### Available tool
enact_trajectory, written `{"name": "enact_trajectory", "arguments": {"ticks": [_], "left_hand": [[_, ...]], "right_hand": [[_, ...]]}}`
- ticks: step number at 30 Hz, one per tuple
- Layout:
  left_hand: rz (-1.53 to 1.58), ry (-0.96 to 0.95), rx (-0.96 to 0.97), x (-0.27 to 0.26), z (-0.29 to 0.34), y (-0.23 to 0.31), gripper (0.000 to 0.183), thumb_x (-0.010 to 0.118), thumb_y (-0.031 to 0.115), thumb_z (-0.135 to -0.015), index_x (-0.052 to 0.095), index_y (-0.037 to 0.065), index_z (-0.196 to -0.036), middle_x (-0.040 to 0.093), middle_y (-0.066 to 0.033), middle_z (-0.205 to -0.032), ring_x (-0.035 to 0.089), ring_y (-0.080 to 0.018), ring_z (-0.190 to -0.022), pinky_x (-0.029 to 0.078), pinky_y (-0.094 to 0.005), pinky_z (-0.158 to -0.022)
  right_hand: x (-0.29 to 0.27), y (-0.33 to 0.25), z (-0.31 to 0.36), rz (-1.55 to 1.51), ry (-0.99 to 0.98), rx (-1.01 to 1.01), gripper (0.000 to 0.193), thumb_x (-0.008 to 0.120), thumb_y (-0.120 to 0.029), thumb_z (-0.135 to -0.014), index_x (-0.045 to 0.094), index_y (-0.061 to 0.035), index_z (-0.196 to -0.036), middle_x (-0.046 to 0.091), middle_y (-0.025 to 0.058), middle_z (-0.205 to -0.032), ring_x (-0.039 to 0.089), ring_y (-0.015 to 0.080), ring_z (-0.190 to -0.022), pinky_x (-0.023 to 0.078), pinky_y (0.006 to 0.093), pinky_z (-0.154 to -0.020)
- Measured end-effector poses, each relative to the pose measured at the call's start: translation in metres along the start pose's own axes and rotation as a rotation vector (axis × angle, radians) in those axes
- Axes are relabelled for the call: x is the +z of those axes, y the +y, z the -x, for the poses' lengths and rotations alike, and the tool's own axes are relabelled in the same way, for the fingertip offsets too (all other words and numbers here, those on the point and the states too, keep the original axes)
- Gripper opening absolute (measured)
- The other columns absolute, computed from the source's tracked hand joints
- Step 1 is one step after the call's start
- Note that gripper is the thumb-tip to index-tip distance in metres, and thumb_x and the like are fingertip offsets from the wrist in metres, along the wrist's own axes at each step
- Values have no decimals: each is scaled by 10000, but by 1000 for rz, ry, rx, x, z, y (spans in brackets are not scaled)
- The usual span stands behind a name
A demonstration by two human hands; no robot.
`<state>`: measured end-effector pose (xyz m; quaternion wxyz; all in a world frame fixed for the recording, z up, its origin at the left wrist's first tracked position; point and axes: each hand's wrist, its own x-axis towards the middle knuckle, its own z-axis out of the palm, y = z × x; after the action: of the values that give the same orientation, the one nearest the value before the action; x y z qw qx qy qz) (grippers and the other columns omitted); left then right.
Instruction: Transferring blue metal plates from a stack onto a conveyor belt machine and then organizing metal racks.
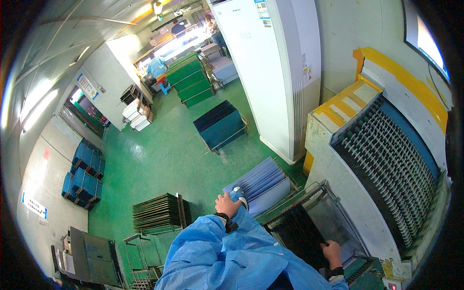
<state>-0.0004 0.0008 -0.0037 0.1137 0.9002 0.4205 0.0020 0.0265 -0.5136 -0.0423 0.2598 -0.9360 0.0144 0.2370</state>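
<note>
My right hand [331, 253] is closed on the near right edge of a dark, thin panel [300, 231], which stands upright in a wire rack beside the machine. Whether it grips one panel or several pressed together, I cannot tell. My left hand [227, 205] hangs in front of my blue sleeve, fingers loosely bent and holding nothing that shows. Just beyond it is a blue shoe [237, 194]. A rack of pale blue panels [263, 186], standing on edge, lies to the right of that hand.
A machine with rows of rollers [386, 169] takes up the right side. Behind the racks rises a tall white cabinet [270, 72]. A rack of brown-edged panels [157, 212] stands at left, dark blue panels [220, 128] ahead, green ones [188, 79] farther off. People sit at a lit bench.
</note>
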Motion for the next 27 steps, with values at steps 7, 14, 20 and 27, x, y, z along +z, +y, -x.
{"name": "enact_trajectory", "arguments": {"ticks": [7, 14, 20, 27], "left_hand": [[6, -18, -9, -3, 1, 2, 743, 738, 535, -715, 571, 79, -1277, 553, -239, -1222, 548, -452, -1130, 511, -532, -895], [9, -11, -1, -4, 2, 2, 712, 737, 533, -716, 585, 72, -1237, 553, -243, -1213, 550, -451, -1125, 513, -534, -890], [5, -16, 1, -2, 1, 1, 705, 737, 535, -719, 587, 68, -1226, 552, -247, -1216, 550, -455, -1123, 515, -535, -886], [4, -22, 0, -3, 2, 2, 714, 733, 542, -724, 580, 68, -1235, 550, -249, -1223, 548, -457, -1126, 513, -535, -889]], "right_hand": [[4, 3, -2, -4, 24, -20, 399, 735, -342, -801, 729, 5, -999, 698, 245, -995, 657, 422, -972, 508, 482, -866], [3, 3, -2, 42, 6, -9, 348, 733, -339, -815, 743, -40, -992, 714, 207, -989, 679, 393, -944, 534, 457, -821], [4, 5, -2, 46, 22, -28, 349, 733, -344, -815, 744, -44, -994, 717, 202, -980, 681, 394, -938, 535, 453, -818], [8, 9, -4, 47, 25, -11, 359, 735, -346, -813, 744, -47, -1010, 718, 199, -989, 682, 389, -942, 535, 453, -820]]}}
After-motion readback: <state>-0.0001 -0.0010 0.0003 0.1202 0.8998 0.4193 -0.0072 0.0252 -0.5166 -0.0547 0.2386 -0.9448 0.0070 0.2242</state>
